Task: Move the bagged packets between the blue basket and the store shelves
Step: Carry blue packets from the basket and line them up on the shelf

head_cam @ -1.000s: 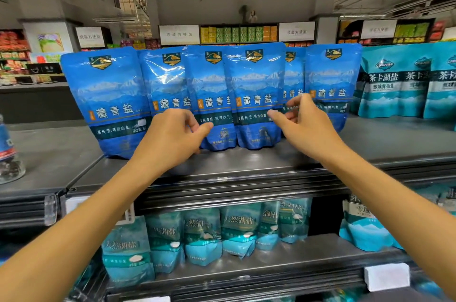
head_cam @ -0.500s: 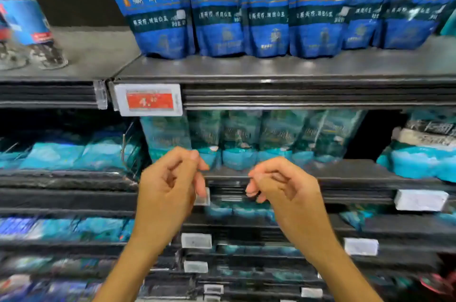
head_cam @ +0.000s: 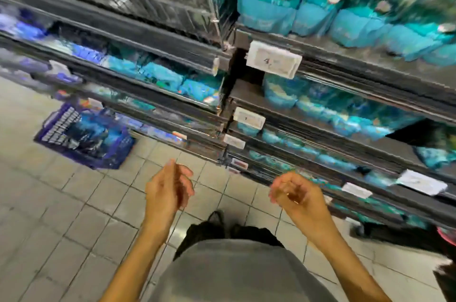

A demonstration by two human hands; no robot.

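Hovering loosely curled, empty: left hand point(head_cam: 170, 190), right hand point(head_cam: 294, 194) — blue basket point(head_cam: 81, 138) (packets inside) well left.

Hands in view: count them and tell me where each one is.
2. The left hand hangs over the tiled floor, nearer the blue basket; the right hand is before the lower shelves. Both hold nothing.

pale tiled floor point(head_cam: 61, 222), white price tags point(head_cam: 273, 59)
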